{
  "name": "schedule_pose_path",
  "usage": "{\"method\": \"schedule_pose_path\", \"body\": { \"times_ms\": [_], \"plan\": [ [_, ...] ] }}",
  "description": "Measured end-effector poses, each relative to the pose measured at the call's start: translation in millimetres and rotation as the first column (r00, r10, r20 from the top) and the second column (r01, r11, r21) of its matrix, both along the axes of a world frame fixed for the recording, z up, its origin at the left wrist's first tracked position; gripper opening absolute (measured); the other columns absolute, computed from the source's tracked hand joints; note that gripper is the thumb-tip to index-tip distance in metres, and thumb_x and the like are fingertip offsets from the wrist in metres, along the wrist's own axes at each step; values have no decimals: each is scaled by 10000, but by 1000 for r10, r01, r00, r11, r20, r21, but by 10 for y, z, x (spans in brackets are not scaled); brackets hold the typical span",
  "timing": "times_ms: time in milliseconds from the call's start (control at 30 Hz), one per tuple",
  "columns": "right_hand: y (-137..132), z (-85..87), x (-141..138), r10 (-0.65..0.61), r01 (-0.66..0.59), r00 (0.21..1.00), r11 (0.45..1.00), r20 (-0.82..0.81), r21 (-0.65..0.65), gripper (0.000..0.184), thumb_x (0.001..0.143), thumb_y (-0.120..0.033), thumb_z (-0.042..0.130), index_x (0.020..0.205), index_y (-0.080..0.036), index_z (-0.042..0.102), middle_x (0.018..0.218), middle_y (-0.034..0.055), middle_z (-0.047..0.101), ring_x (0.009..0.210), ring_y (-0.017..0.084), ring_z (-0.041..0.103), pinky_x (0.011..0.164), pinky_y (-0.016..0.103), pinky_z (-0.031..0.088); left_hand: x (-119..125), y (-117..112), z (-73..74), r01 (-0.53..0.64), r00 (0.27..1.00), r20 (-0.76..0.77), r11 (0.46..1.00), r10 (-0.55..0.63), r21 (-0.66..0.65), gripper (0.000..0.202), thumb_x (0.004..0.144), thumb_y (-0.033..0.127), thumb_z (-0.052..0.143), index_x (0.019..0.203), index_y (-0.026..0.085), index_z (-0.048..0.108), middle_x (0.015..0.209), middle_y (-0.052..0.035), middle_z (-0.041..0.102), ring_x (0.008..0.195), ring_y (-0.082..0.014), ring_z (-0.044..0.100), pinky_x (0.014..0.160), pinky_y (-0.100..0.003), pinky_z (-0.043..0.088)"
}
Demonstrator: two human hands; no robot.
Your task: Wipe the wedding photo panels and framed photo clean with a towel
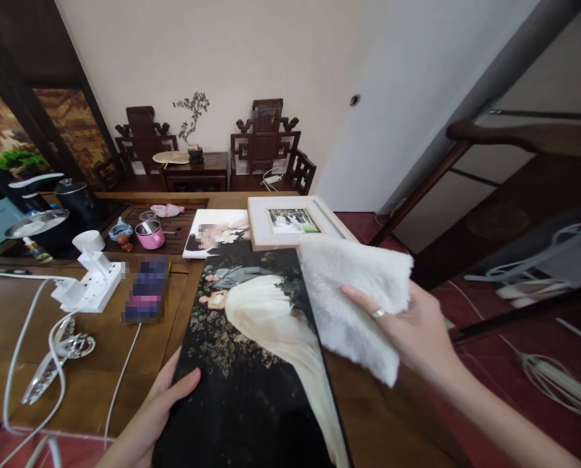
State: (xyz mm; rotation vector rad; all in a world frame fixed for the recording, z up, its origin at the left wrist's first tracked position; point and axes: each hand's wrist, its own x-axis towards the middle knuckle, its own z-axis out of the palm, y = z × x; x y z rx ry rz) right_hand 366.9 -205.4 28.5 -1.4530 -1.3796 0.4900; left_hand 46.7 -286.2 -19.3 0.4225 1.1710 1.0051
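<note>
A large dark photo panel [242,390], showing a couple and a long white gown, tilts up in front of me. My left hand [166,396] grips its left edge, thumb on the face and fingers hidden behind. In my right hand [407,325], which wears a ring, is a fluffy white cloth [349,279], pinched between thumb and fingers. The cloth lies against or just beside the panel's upper right edge; contact is hard to tell. Behind the panel are a white-framed photo [295,221] and a second photo panel [217,227], both on the wooden table [173,312].
Left on the table are a white power strip [95,286] with cables, a phone [147,289], a clear hair claw [59,361], a pink cup [150,235] and a lidded pot [39,227]. A wooden chair [529,136] stands at right. More chairs line the wall.
</note>
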Motion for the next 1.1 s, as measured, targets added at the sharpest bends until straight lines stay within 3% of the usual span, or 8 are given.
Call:
{"method": "schedule_pose_path", "body": {
  "times_ms": [133,233,367,500,633,767,900,1100],
  "plan": [
    [42,-167,291,209,-400,732,902,649,161,204,807,-172,529,620,-251,542,1053,96,733,971,317,684,750,430,577,-103,-136,-55,-69,998,-6,997,69,-43,831,652,349,823,1394,278,455,1242,-60,669,1136,-307,633,962,-393,509],
    [37,-339,291,248,-569,502,817,828,100,281,872,-71,417,710,-232,581,1412,69,520,1289,295,481,910,471,529,-149,-186,-49,-68,997,-32,997,66,-42,803,658,369,815,1380,278,475,1247,-56,667,1154,-305,621,976,-394,499],
    [0,-522,164,261,-682,305,731,916,19,267,922,-93,448,749,-218,608,1428,63,491,1322,288,433,952,508,512,-205,-177,-9,-85,994,-79,995,80,-56,753,670,366,813,1352,287,505,1242,-36,671,1149,-281,627,996,-368,485],
    [-22,-541,114,292,-671,292,741,911,-23,253,908,-93,488,727,-213,615,1409,85,510,1296,302,462,933,502,529,-241,-128,-14,-88,990,-112,995,83,-44,720,684,357,805,1340,285,516,1209,-42,688,1111,-289,650,964,-388,511],
    [59,-334,297,183,-548,512,822,839,155,277,842,-22,458,715,-221,604,1325,120,595,1206,310,560,871,451,573,-263,-74,-35,-95,987,-130,995,92,-22,744,650,374,819,1328,277,530,1166,-52,708,1062,-307,674,922,-409,538],
    [123,9,492,29,-406,665,853,746,329,286,810,-62,519,609,-266,521,1342,32,586,1217,318,549,942,497,534,-299,-15,-24,-82,988,-134,997,80,-14,741,617,369,841,1293,247,563,1115,-57,727,1031,-311,686,894,-392,552],
    [98,38,379,120,-519,566,821,816,239,324,907,-121,463,620,-267,496,1413,-42,497,1342,265,403,1062,568,408,-361,30,-51,-64,986,-153,998,62,-7,737,619,360,846,1289,247,561,1117,-57,726,1012,-304,694,882,-388,557],
    [66,-493,55,363,-619,309,779,879,-104,227,876,-64,514,760,-199,654,1397,100,519,1323,308,417,999,534,478,-455,53,-110,-80,975,-211,997,75,-17,650,668,350,821,1260,249,572,1160,-63,706,1028,-294,689,900,-390,548]
  ]
}}
